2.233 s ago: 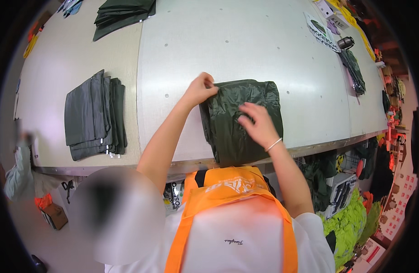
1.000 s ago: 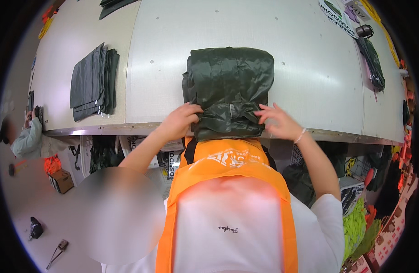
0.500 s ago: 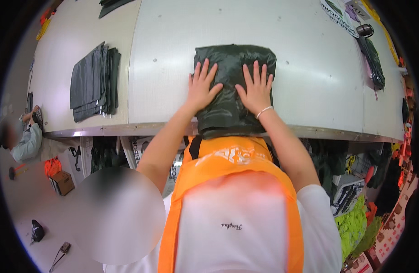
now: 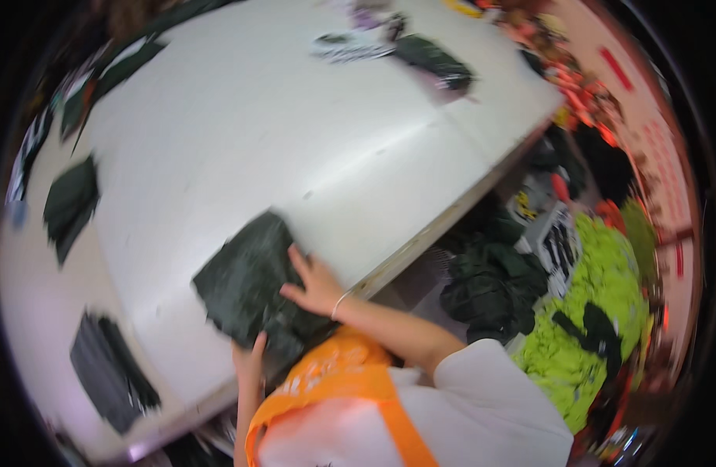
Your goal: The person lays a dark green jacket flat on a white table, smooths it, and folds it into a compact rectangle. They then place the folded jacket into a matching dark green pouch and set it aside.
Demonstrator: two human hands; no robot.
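Dark-green, crinkly folded garment (image 4: 245,284) lies flat at the table's (image 4: 296,132) near edge, long axis running away from that edge. My right hand (image 4: 315,284) rests on its right side, fingers spread, gripping nothing. My left hand (image 4: 250,359) touches its near corner; I cannot tell its grip. Both hands are equally close. Further along the table I see flat dark stacks (image 4: 109,373) to the garment's left.

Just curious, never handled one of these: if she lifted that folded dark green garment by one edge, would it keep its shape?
Probably not. The folded dark green garment looks soft and creased, so it would likely flop open. It seems light, and both hands, left hand and right hand, press it flat on the white table.
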